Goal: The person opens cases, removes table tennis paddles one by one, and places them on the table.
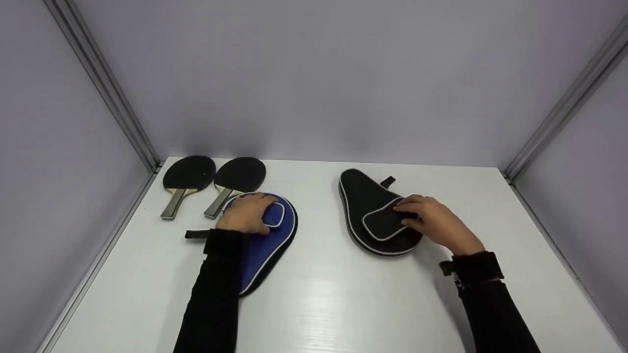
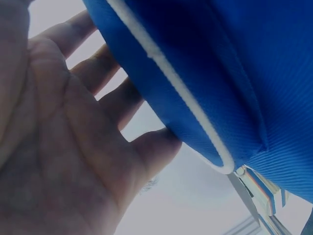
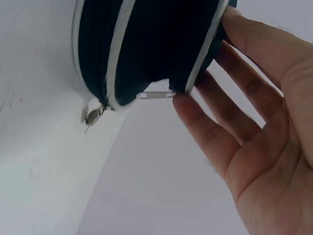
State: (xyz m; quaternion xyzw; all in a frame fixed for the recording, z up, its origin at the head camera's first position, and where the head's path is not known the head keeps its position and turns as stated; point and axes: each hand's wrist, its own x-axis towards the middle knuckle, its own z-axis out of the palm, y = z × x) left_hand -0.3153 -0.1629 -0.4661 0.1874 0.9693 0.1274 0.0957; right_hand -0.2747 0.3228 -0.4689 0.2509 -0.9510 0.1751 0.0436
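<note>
On the left side of the white table lies a blue table tennis bat case (image 1: pixel 262 260) with white piping. My left hand (image 1: pixel 245 213) reaches over its raised pocket; in the left wrist view, spread fingers (image 2: pixel 120 100) touch the pocket's edge. A black bat case (image 1: pixel 360 196) with white piping lies right of centre. My right hand (image 1: pixel 436 223) touches the outer end of its pocket (image 1: pixel 385 223). In the right wrist view, a fingertip meets the pocket's rim beside a metal zip pull (image 3: pixel 155 95). A second zip pull (image 3: pixel 95 116) hangs from the case's side.
Two table tennis bats, a left one (image 1: pixel 190 172) and a right one (image 1: pixel 241 174), lie black side up at the back left, the right one close to the blue case. Black straps stick out from both cases. Pale walls (image 1: pixel 314 88) enclose the table's back and sides.
</note>
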